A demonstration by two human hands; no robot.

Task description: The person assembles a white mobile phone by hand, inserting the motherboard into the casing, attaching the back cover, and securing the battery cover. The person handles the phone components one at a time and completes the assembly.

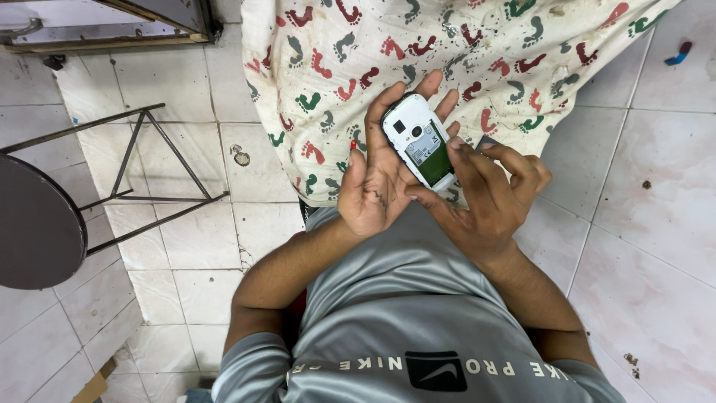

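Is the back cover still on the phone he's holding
No, the white phone in the left hand shows its open back with the green board bare.

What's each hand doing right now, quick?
Left hand: open palm, cradling the white phone with its back cover off.
Right hand: fingers curled, fingertips pressing on the phone's lower edge.

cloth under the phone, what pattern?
Off-white cloth printed with red, green and grey footprints, stained with dark spots; head view.
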